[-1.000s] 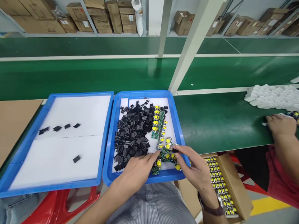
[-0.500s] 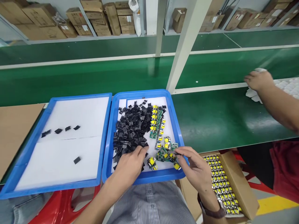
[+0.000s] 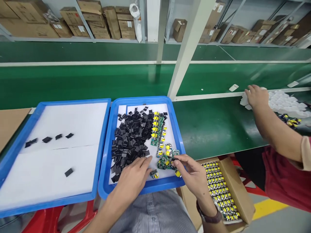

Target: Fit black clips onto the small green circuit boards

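My left hand (image 3: 134, 174) is open over the front of a blue tray (image 3: 143, 187), its fingers stretched and the thumb apart. Close to its fingertips lies a small circuit board with a yellow part (image 3: 154, 174). My right hand (image 3: 193, 173) pinches a small flat black piece (image 3: 173, 159) between thumb and fingers. Beneath those fingertips is a loose cluster of circuit boards (image 3: 164, 162). A heap of black pieces (image 3: 132, 136) fills the tray's left side. Joined strips of boards with yellow parts (image 3: 157, 131) lie to the right of the heap.
At left is another blue tray (image 3: 73, 194) with a few black pieces (image 3: 69, 172). A carton of yellow-topped boards (image 3: 222, 191) stands low at right. A white post (image 3: 184, 53) rises behind the tray. A co-worker's hand (image 3: 258, 97) touches white housings (image 3: 283, 102).
My left hand has left the edge of the black heap and come beside the small board, which is now turned over. A white piece now lies on the green belt. The view has shifted right.
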A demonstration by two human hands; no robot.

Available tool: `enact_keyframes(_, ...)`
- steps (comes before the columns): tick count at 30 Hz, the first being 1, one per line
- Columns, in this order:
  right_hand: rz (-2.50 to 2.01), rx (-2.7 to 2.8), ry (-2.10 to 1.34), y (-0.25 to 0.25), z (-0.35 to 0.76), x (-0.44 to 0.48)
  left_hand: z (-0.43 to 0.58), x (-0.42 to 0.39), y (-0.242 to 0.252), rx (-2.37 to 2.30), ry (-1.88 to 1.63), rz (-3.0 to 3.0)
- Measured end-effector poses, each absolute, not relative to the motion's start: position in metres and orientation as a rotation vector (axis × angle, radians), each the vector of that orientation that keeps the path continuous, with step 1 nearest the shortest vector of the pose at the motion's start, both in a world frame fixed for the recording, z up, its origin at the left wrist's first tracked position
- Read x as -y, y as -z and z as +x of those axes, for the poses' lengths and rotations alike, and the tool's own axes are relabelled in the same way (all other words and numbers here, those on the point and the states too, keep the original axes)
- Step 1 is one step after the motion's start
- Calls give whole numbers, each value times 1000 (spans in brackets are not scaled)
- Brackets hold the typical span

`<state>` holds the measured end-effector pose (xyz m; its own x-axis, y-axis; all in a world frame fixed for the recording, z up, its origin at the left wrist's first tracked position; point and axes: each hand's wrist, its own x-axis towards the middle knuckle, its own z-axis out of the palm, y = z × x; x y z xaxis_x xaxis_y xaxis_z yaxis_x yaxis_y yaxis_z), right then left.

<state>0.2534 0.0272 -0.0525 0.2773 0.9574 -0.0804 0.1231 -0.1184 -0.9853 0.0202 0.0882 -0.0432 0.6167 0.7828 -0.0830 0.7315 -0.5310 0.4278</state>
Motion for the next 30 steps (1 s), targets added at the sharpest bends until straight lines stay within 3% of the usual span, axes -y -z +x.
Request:
enact_keyframes(4,-1512,1075,-997,49,250,-28,13,-89,47,-1184,-228,2399)
enact_keyframes(12,-1476,1368,-883,30,222,-36,8,-88,36,-1175,-915,1808)
enact_keyframes(16,-1413,1520,-828,28,198,-43,10,-84,30,-1055,-882,1426)
enact_keyframes(30,-1262,1307,-966,27,197,-46,7,-80,38,-1169,-942,1436)
